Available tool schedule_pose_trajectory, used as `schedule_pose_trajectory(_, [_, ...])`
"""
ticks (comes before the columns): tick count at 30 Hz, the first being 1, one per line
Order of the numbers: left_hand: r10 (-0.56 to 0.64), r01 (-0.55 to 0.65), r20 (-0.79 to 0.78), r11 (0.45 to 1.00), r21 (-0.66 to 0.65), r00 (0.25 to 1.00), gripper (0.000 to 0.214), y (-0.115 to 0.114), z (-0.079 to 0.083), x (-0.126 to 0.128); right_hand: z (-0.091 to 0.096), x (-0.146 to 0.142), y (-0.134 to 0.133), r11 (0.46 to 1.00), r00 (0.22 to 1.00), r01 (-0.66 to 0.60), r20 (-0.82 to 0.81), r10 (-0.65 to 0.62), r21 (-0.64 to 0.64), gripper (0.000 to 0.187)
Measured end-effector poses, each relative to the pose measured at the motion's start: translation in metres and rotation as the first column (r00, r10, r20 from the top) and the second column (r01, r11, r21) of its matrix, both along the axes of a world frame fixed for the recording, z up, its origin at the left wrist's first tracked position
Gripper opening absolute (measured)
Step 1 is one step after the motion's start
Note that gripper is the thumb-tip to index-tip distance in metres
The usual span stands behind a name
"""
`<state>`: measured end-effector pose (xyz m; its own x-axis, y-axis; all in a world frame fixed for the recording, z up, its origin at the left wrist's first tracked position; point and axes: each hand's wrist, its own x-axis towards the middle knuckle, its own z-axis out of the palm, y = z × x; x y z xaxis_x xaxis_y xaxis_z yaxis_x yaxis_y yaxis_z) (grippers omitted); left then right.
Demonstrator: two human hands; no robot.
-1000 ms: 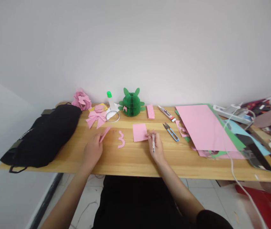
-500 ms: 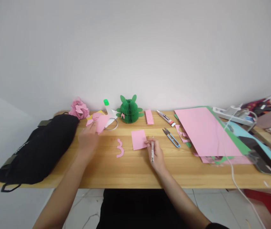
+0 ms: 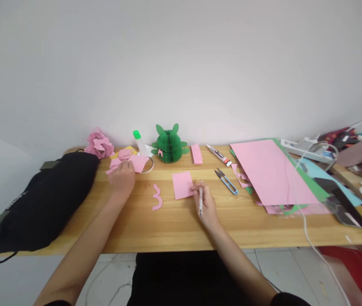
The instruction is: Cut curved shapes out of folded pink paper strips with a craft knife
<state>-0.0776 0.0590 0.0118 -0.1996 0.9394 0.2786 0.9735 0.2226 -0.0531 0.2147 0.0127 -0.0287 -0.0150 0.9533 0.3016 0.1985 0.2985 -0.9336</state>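
My left hand [image 3: 123, 177] is closed over a pile of pink paper scraps [image 3: 139, 163] at the left rear, its fingertips pinching at the paper. Exactly which scrap it grips is partly hidden. A white pen [image 3: 200, 199] is held in my right hand [image 3: 207, 207], whose fingertips also touch the right edge of a pink paper square [image 3: 182, 185]. Between the hands lies a wavy pink paper cutout [image 3: 157, 197] shaped like a 3. Behind it stands a green honeycomb paper figure [image 3: 169, 146] with leaf-like ears and a small pink bow.
A green-capped glue stick [image 3: 140, 142] and crumpled pink paper [image 3: 99, 144] are at the back. Blue thread snips [image 3: 226, 182] and a glue tube [image 3: 219, 155] lie right of centre. Large pink sheets [image 3: 273, 172] cover the right; a black bag [image 3: 43, 204] lies left.
My left hand has shifted slightly right over the scraps, and the pink piece by its fingers has moved. My right hand stays by the square with the pen. The view has shifted a little.
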Motion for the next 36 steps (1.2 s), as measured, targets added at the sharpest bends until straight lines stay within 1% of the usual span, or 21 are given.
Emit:
schedule_pose_trajectory(3, [-0.006,0.006,-0.003,1.0,-0.027,1.0,0.024,0.001,0.003,0.004,0.0,0.0,0.0,1.0,1.0,0.002,0.001,-0.002,-0.002,0.015])
schedule_pose_trajectory(6, [-0.039,0.04,0.008,0.998,-0.049,0.999,0.025,-0.002,0.01,0.002,0.0,0.0,0.0,1.0,1.0,0.004,0.004,-0.004,-0.007,0.015])
schedule_pose_trajectory(8, [-0.07,0.071,0.026,0.995,-0.066,0.997,0.03,-0.007,0.017,-0.005,0.001,0.0,0.0,1.0,1.0,0.005,0.004,-0.005,-0.014,0.015])
schedule_pose_trajectory(10, [-0.092,0.096,0.05,0.992,-0.084,0.994,0.03,-0.013,0.022,-0.015,0.001,0.0,-0.001,1.0,1.0,0.003,0.004,-0.003,-0.024,0.016])
schedule_pose_trajectory(13, [-0.118,0.125,0.078,0.987,-0.098,0.99,0.029,-0.023,0.024,-0.03,0.002,0.0,-0.002,0.999,1.0,-0.005,0.006,0.005,-0.045,0.017])
schedule_pose_trajectory(15, [-0.139,0.148,0.092,0.984,-0.101,0.986,0.026,-0.027,0.022,-0.036,0.002,0.001,-0.002,0.998,1.0,-0.008,0.007,0.008,-0.056,0.017])
schedule_pose_trajectory(18, [-0.174,0.187,0.117,0.976,-0.109,0.978,0.021,-0.026,0.014,-0.034,0.002,0.001,-0.002,0.998,1.0,-0.008,0.007,0.008,-0.063,0.018])
schedule_pose_trajectory(19, [-0.187,0.201,0.126,0.973,-0.111,0.974,0.023,-0.024,0.011,-0.032,0.003,0.001,-0.002,0.998,1.0,-0.008,0.008,0.009,-0.063,0.018])
schedule_pose_trajectory(22, [-0.23,0.247,0.15,0.963,-0.109,0.962,0.04,-0.015,0.003,-0.021,0.004,0.001,-0.002,0.998,1.0,-0.01,0.01,0.011,-0.06,0.016])
schedule_pose_trajectory(24, [-0.263,0.283,0.162,0.953,-0.112,0.951,0.045,-0.009,0.0,-0.014,0.005,0.001,-0.002,0.998,1.0,-0.012,0.011,0.012,-0.057,0.015])
schedule_pose_trajectory(29, [-0.314,0.341,0.188,0.93,-0.135,0.931,0.041,0.002,-0.004,-0.011,0.004,0.0,-0.002,0.999,1.0,-0.006,0.007,0.007,-0.05,0.017])
schedule_pose_trajectory(36, [-0.344,0.376,0.21,0.916,-0.141,0.915,0.045,0.005,-0.007,-0.017,0.003,-0.001,-0.003,0.999,1.0,0.0,0.003,0.0,-0.053,0.015])
